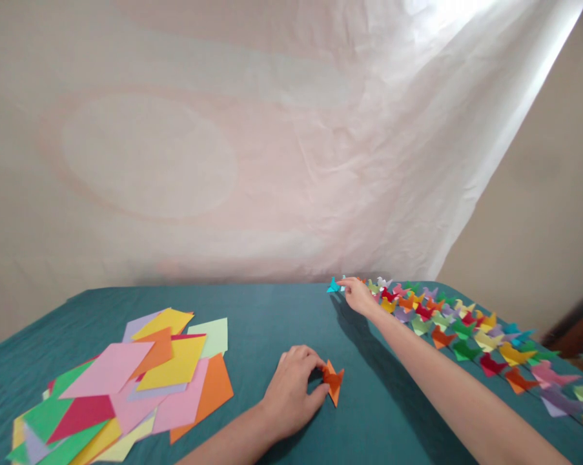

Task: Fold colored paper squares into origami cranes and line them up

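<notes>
Near the front middle of the table, my left hand (298,387) pinches a small orange folded-paper bird (335,383) at its left side, between thumb and fingers. My right hand (357,296) is stretched out to the far edge of the table. Its index finger points left, with the tip at or just beside a blue folded-paper bird (333,285); whether they touch I cannot tell. The other fingers look bent and are partly hidden. Right beside this hand stand rows of folded-paper birds (422,311) in many colours.
On the left lies a loose pile of coloured paper sheets (107,369), some overlapping. A dark green cloth (266,323) covers the table. Behind it hangs a pale sheet (252,161). The bird rows run down the right side, under and past my right forearm.
</notes>
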A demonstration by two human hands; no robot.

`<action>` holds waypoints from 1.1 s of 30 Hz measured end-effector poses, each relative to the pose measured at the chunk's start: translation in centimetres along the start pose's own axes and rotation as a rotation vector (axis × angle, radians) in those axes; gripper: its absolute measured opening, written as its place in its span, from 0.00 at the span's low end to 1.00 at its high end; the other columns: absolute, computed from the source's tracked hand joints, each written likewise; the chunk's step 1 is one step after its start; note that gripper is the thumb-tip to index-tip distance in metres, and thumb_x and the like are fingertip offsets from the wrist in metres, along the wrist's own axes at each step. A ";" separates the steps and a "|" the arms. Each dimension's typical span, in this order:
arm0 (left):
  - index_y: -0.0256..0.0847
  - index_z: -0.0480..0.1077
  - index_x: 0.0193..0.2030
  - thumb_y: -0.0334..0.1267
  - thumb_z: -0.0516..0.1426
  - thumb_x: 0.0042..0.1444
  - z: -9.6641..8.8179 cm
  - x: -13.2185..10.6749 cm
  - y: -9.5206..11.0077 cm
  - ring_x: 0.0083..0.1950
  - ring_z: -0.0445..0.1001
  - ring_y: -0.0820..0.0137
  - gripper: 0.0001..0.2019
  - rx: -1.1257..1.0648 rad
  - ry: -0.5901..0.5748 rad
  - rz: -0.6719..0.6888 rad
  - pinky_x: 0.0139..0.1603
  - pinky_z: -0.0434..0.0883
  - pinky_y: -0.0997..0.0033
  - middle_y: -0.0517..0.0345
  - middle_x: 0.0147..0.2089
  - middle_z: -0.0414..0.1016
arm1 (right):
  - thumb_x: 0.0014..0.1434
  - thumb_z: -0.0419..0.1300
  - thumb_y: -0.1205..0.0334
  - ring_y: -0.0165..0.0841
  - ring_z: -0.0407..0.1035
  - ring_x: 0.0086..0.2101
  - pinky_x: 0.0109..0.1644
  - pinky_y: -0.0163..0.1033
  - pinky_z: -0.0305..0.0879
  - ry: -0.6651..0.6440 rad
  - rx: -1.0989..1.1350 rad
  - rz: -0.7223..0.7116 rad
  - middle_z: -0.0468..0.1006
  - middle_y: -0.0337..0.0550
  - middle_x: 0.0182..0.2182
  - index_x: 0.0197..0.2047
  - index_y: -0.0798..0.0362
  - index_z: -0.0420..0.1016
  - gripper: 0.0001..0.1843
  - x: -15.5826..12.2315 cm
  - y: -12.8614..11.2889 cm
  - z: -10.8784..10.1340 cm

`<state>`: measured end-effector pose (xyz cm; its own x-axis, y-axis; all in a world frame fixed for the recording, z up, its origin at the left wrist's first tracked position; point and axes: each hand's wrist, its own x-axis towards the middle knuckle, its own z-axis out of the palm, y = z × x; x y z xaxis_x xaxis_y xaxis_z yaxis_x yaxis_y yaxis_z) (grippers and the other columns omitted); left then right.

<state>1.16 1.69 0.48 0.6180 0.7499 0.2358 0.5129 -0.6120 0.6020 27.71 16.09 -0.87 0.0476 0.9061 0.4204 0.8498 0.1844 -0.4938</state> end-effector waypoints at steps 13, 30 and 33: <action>0.44 0.69 0.39 0.35 0.58 0.50 0.3 0.0 -0.3 0.47 0.64 0.66 0.08 0.019 0.009 0.016 0.47 0.60 0.67 0.59 0.43 0.68 | 0.60 0.55 0.56 0.30 0.68 0.32 0.36 0.34 0.63 -0.485 0.375 -0.207 0.75 0.41 0.32 0.39 0.51 0.77 0.12 -13.8 -10.6 -6.4; 0.43 0.66 0.42 0.33 0.56 0.50 0.8 0.0 -0.7 0.45 0.65 0.65 0.11 -0.006 0.055 0.046 0.47 0.62 0.65 0.57 0.43 0.68 | 0.57 0.54 0.65 0.29 0.67 0.29 0.33 0.33 0.61 -0.302 0.292 -0.145 0.73 0.40 0.28 0.31 0.52 0.74 0.08 -16.7 -10.3 -4.9; 0.41 0.62 0.40 0.25 0.52 0.44 1.0 0.0 -1.1 0.45 0.65 0.66 0.15 -0.057 0.108 0.005 0.46 0.63 0.65 0.56 0.42 0.68 | 0.58 0.54 0.63 0.30 0.67 0.29 0.34 0.33 0.61 -0.234 0.227 -0.103 0.74 0.39 0.28 0.31 0.52 0.74 0.09 -15.4 -9.2 -5.0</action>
<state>1.23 2.14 -0.90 0.5514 0.7713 0.3178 0.4735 -0.6030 0.6420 21.77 -1.44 0.97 -0.1764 0.9364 0.3033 0.7039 0.3354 -0.6262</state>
